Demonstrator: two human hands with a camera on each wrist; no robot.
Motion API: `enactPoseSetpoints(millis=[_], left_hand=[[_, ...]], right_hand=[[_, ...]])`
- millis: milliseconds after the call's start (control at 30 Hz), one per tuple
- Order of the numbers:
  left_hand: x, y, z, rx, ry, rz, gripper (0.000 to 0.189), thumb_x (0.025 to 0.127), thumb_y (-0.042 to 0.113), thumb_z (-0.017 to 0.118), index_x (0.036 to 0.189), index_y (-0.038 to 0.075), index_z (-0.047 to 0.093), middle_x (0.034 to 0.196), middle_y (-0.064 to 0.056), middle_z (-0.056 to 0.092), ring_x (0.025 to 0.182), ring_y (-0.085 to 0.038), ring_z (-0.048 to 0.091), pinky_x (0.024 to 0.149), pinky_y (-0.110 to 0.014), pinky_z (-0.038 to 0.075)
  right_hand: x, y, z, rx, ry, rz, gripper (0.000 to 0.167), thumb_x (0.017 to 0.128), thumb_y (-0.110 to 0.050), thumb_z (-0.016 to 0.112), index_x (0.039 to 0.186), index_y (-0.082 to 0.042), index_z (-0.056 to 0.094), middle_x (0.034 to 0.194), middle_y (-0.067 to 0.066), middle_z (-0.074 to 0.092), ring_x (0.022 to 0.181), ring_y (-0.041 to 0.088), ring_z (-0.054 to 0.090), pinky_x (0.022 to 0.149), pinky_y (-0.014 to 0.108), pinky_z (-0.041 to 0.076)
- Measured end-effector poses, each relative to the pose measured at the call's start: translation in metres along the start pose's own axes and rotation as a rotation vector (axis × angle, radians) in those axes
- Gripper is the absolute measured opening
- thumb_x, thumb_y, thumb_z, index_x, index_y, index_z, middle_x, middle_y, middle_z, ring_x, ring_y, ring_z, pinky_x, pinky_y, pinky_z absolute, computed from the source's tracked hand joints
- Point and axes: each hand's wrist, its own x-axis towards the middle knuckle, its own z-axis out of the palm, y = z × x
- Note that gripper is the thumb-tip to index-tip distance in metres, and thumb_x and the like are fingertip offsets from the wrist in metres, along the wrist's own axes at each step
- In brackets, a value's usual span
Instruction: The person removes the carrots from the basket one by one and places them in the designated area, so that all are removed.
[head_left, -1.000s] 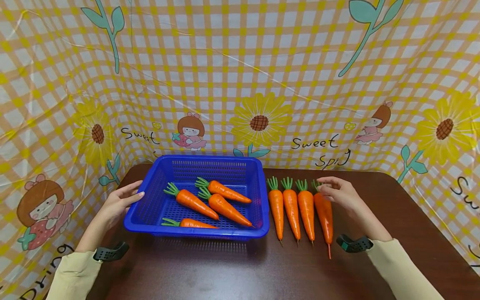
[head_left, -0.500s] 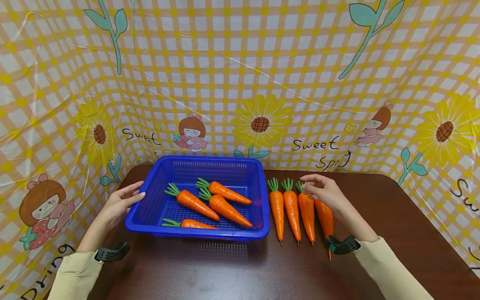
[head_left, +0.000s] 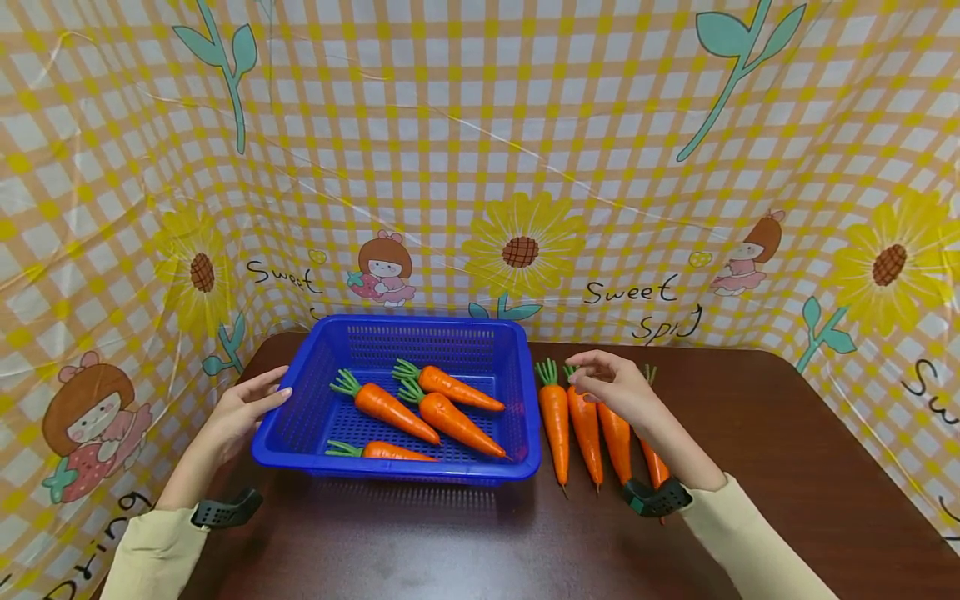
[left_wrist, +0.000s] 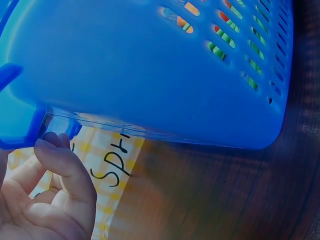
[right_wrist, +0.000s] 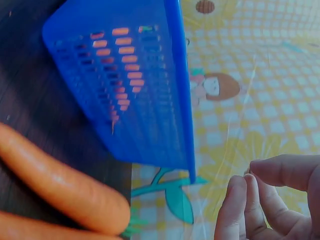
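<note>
A blue plastic basket (head_left: 397, 469) stands on the table, with several orange carrots (head_left: 393, 412) with green tops lying inside. At its left end, my left hand (head_left: 232, 417) grips the rim, thumb on top; in the left wrist view the thumb and fingers (left_wrist: 67, 165) close on the edge. To the basket's right, several more carrots (head_left: 555, 429) lie side by side in a row, tops away from me. My right hand (head_left: 618, 390) hovers over the row near the second carrot (head_left: 585, 429), fingers bent loosely and holding nothing. It partly hides the carrots further right.
Dark brown table (head_left: 450, 542) extends in front of the basket and to the right of the row. A checked yellow cloth (head_left: 480, 150) with printed flowers hangs at the back and both sides. Black bands (head_left: 228, 508) are on both wrists.
My right hand has moved left along the row, from the rightmost carrot's top to the second carrot from the basket. The left hand still holds the rim; the carrots stay put.
</note>
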Motion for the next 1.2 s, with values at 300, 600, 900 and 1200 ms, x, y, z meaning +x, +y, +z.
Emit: enactPoseSetpoints(millis=[300, 600, 900, 1200], left_hand=[[0.000, -0.001, 0.000, 0.025, 0.014, -0.003, 0.070, 0.096, 0.025, 0.060, 0.151, 0.000, 0.024, 0.100, 0.014, 0.057, 0.082, -0.005, 0.065, 0.073, -0.028, 0.058], [-0.001, 0.000, 0.002, 0.031, 0.018, 0.010, 0.070, 0.096, 0.025, 0.060, 0.151, -0.001, 0.024, 0.099, 0.014, 0.057, 0.082, -0.004, 0.065, 0.073, -0.027, 0.058], [-0.001, 0.000, 0.002, 0.027, 0.020, 0.004, 0.070, 0.096, 0.025, 0.059, 0.151, 0.000, 0.024, 0.097, 0.016, 0.057, 0.081, -0.004, 0.065, 0.072, -0.027, 0.058], [0.000, 0.000, 0.002, 0.025, 0.016, 0.005, 0.070, 0.096, 0.025, 0.059, 0.151, 0.000, 0.024, 0.098, 0.015, 0.056, 0.081, -0.004, 0.065, 0.072, -0.027, 0.058]], right_hand=[[0.002, -0.021, 0.021, 0.044, -0.067, -0.045, 0.033, 0.095, -0.016, 0.058, 0.123, 0.002, 0.056, 0.093, 0.002, 0.062, 0.084, 0.010, 0.062, 0.076, 0.027, 0.054], [0.009, -0.040, 0.041, 0.069, -0.120, -0.053, 0.035, 0.094, -0.015, 0.061, 0.124, 0.002, 0.056, 0.097, 0.007, 0.063, 0.085, 0.015, 0.061, 0.078, 0.030, 0.054], [0.021, -0.057, 0.060, 0.054, -0.187, -0.051, 0.031, 0.093, -0.018, 0.061, 0.123, -0.007, 0.060, 0.101, 0.008, 0.063, 0.093, 0.019, 0.063, 0.087, 0.043, 0.054], [0.032, -0.077, 0.075, 0.054, -0.272, -0.068, 0.033, 0.094, -0.019, 0.060, 0.123, -0.006, 0.059, 0.104, 0.008, 0.063, 0.095, 0.021, 0.063, 0.084, 0.035, 0.054]])
